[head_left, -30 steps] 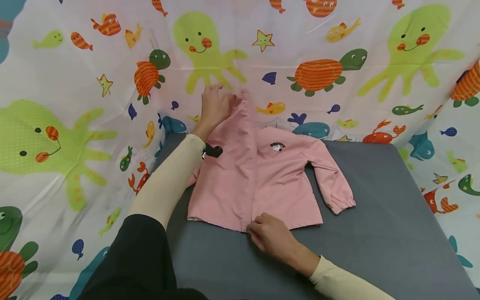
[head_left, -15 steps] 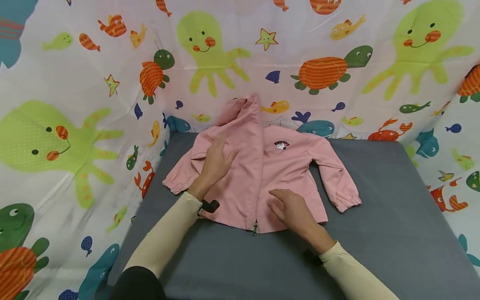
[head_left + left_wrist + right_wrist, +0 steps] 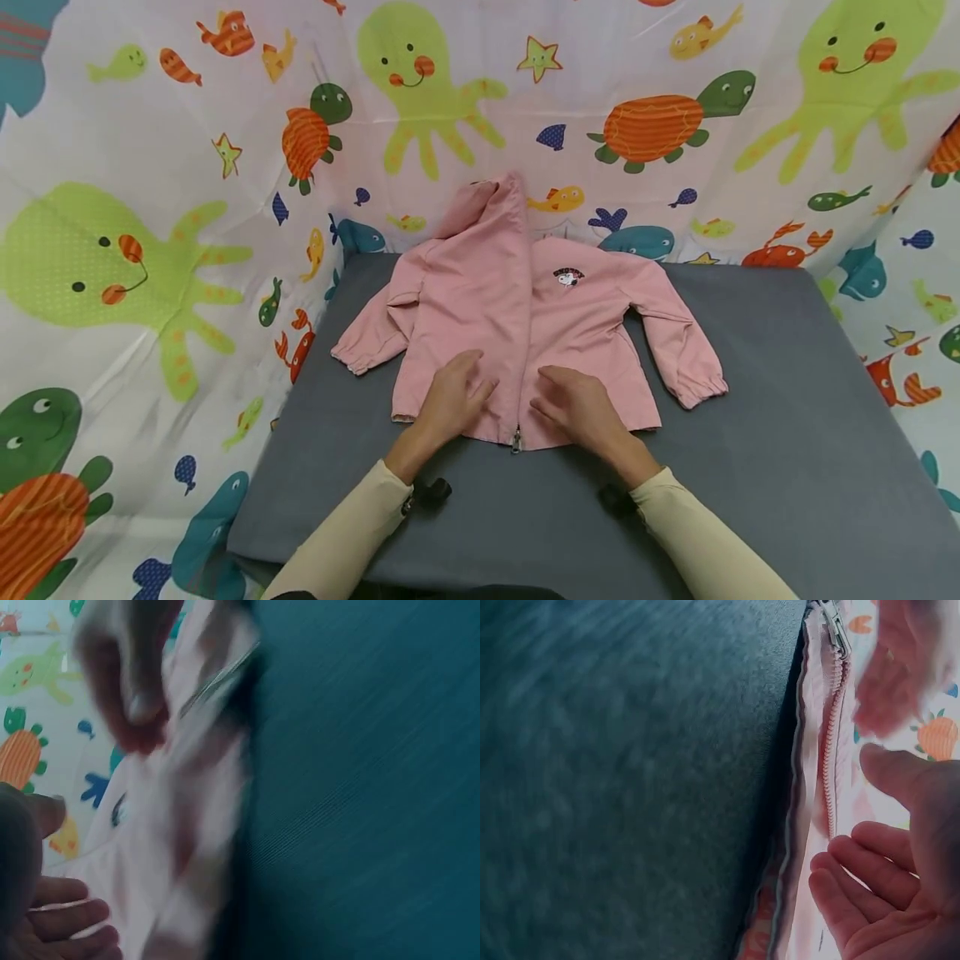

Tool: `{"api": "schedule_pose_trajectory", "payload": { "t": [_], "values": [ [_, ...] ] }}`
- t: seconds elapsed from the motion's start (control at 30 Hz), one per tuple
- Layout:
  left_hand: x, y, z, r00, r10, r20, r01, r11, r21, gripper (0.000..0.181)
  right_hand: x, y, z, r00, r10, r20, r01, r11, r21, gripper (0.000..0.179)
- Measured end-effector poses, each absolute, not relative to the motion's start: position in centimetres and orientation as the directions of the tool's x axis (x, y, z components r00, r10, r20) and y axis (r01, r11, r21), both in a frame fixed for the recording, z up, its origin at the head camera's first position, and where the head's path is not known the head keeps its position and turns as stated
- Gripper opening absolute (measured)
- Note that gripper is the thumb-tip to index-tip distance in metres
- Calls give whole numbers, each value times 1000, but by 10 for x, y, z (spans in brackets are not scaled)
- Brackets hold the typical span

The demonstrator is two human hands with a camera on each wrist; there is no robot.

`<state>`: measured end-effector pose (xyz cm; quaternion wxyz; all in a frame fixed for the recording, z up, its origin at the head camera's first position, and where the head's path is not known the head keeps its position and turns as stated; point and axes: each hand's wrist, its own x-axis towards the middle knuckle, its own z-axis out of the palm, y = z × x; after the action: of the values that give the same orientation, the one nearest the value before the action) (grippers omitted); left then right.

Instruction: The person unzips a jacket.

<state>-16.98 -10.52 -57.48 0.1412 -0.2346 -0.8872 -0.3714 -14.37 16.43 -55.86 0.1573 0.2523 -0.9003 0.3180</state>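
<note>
A pink hooded child's jacket (image 3: 472, 317) lies front up, its sleeves spread out to the sides. Its zipper pull (image 3: 516, 440) hangs at the bottom hem, and the zip teeth show in the right wrist view. My left hand (image 3: 450, 398) is over the lower left front, fingers loosely bent and holding nothing. Over the lower right front, my right hand (image 3: 583, 408) is likewise relaxed, its fingers (image 3: 877, 870) apart from the zip. Whether either hand touches the cloth, I cannot tell.
The jacket lies on a dark grey table (image 3: 757, 483). A white curtain (image 3: 480, 50) printed with sea animals stands behind and along both sides. The jacket's hood (image 3: 480, 208) rises against it at the back edge.
My left hand has let go of the hood and come down toward the hem. My right hand has released the zipper end at the hem and moved slightly right. The left sleeve is now uncovered.
</note>
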Motion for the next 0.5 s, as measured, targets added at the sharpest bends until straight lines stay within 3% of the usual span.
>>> {"api": "schedule_pose_trajectory", "payload": {
  "t": [0.1, 0.3, 0.4, 0.5],
  "values": [
    [-147, -100, -593, -840, 370, 398, 541, 640, 546, 59, -145, 164, -561, -827, -380, 415, -557, 658, -507, 55],
    [-109, -84, -590, -836, 440, 330, 549, 688, 474, 65, -145, 159, -564, -842, -470, 264, -536, 680, -500, 66],
    [-102, -78, -593, -838, 412, 356, 542, 696, 470, 58, -143, 156, -567, -838, -483, 253, -544, 706, -454, 62],
    [-99, -74, -599, -836, 374, 402, 543, 669, 507, 39, -139, 152, -568, -835, -465, 293, -550, 711, -438, 44]
  ]
}}
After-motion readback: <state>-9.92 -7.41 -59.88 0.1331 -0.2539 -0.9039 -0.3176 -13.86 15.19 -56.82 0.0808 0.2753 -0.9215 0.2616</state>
